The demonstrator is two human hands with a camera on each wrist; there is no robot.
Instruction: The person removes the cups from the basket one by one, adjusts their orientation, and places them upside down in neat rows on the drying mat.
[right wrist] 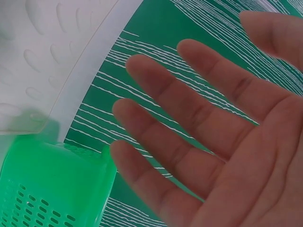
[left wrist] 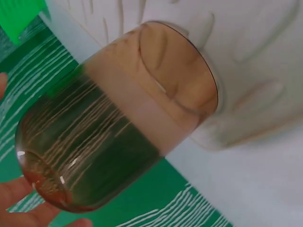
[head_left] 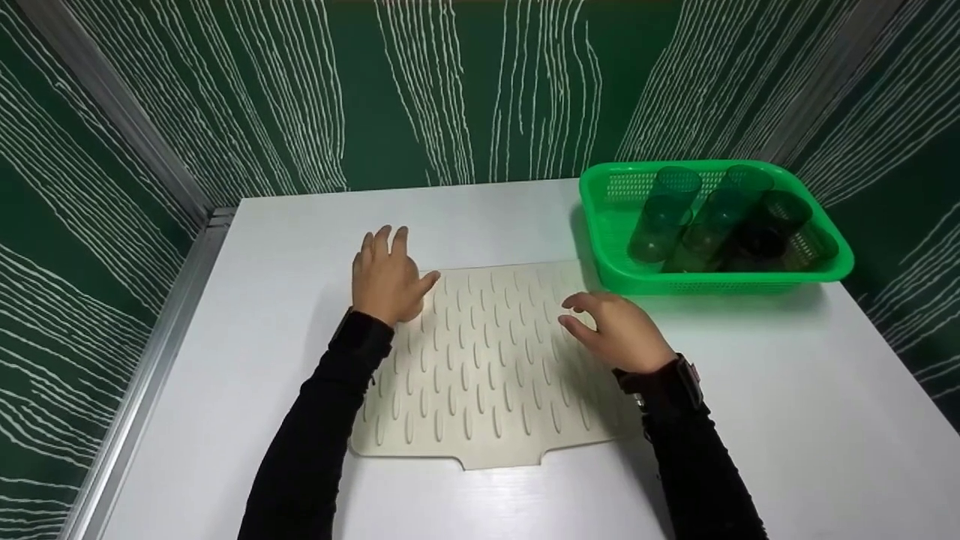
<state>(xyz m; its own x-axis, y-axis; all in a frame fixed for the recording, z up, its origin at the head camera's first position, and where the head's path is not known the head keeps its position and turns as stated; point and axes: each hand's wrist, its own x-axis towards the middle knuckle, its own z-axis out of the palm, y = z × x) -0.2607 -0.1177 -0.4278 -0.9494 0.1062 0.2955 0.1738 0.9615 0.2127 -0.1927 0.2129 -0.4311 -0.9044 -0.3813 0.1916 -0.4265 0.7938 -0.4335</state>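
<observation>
An amber-tinted clear glass (left wrist: 118,118) stands upside down at the far left corner of a cream ridged drying mat (head_left: 480,360), its rim against the mat. My left hand (head_left: 386,285) is over this glass with fingers spread and thumb held apart; the hand mostly hides the glass in the head view. In the left wrist view the fingertips (left wrist: 16,191) are right at the glass's base. Over the mat's right side my right hand (head_left: 622,330) hovers with nothing in it. Its fingers (right wrist: 156,123) are extended and apart in the right wrist view.
A green perforated basket (head_left: 720,287) stands at the back right, against the mat's far right corner. Several tinted glasses (head_left: 660,225) lean inside it. The white table (head_left: 270,247) ends at a dark green wall (head_left: 360,97) with white streaks.
</observation>
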